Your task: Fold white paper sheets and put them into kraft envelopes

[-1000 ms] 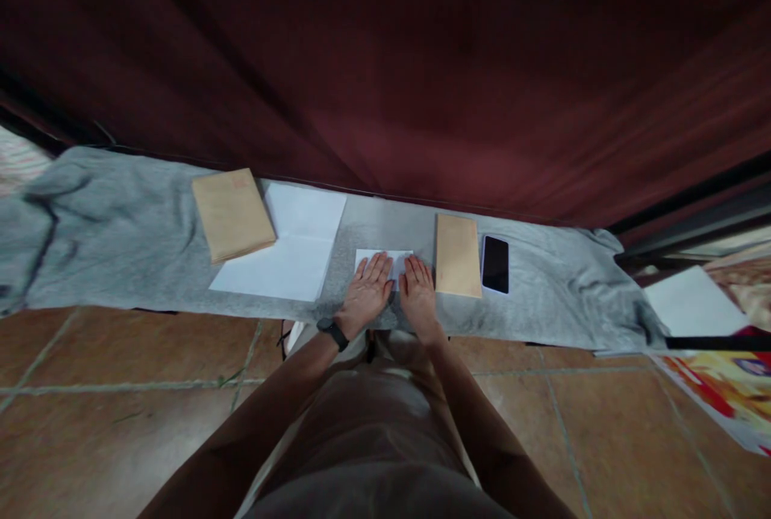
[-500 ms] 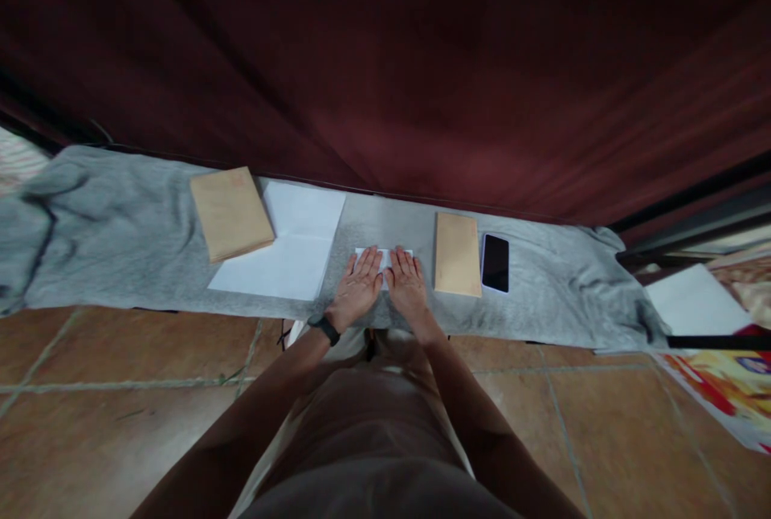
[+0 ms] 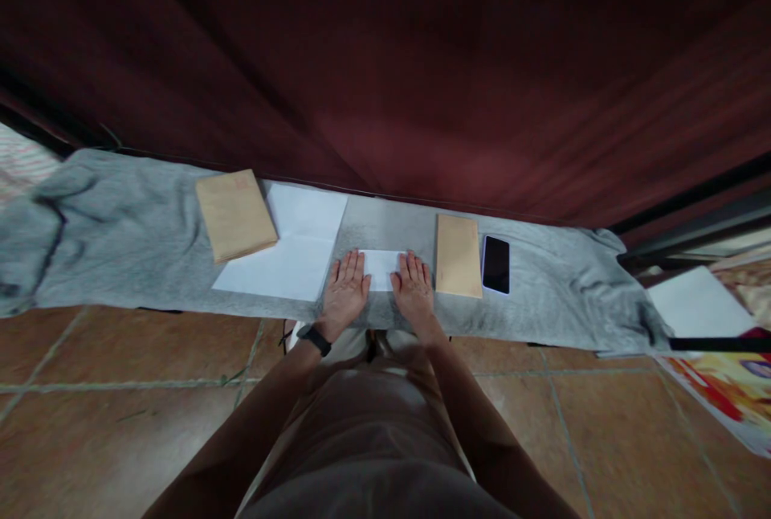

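A small white piece of paper (image 3: 384,270), looking folded, lies on the grey cloth between my hands. My left hand (image 3: 345,292) rests flat at its left end, fingers stretched out and pointing away from me. At the right end lies my right hand (image 3: 414,288), also flat with its fingers extended. Each hand covers part of the paper's short edge. To the right of my right hand is a tan envelope (image 3: 458,255). Beyond my left hand, larger white sheets (image 3: 286,266) lie partly under a stack of brown envelopes (image 3: 236,215).
A phone (image 3: 496,264) with a dark screen lies beside the right envelope. Grey cloth (image 3: 560,286) covers the narrow table. A dark red curtain (image 3: 385,85) hangs along its far edge. White paper (image 3: 699,302) and a colourful printed box (image 3: 723,390) are at the far right.
My hands have slid apart along the paper, the left one to the left and the right one slightly right. More of the paper's middle now shows.
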Available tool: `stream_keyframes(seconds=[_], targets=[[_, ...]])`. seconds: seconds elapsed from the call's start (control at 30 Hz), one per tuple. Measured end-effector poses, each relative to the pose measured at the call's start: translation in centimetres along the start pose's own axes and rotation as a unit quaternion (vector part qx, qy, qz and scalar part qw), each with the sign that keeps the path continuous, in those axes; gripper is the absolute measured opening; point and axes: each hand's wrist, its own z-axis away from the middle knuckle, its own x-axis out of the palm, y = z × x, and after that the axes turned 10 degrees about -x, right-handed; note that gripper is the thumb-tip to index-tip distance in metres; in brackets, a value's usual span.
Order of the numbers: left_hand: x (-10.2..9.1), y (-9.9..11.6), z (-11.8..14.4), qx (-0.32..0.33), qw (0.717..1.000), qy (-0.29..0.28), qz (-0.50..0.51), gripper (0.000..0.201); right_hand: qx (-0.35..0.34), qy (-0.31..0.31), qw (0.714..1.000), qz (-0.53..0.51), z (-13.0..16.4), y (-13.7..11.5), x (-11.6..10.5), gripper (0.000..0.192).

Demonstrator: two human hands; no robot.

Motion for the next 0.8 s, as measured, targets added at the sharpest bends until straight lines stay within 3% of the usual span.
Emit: stream_keyframes(seconds=[0.3,0.6,0.8], targets=[[-0.5,-0.7,2.5,0.008,0.999,0.020,0.046,0.061,0.005,0.032,0.999,-0.006,0.8,0.2,-0.1,0.057],[-2.1,-3.7,4.2,0.086,0.994,-0.030,0.058,0.058,0.007,0.020,1.000,0.003,0.7,0.3,0.1,0.058],[-3.0,-3.8,4.8,0.109,0.989,-0.033,0.092,0.047,0.004,0.024,1.000,0.012,0.9,0.4,0.3,0.058]])
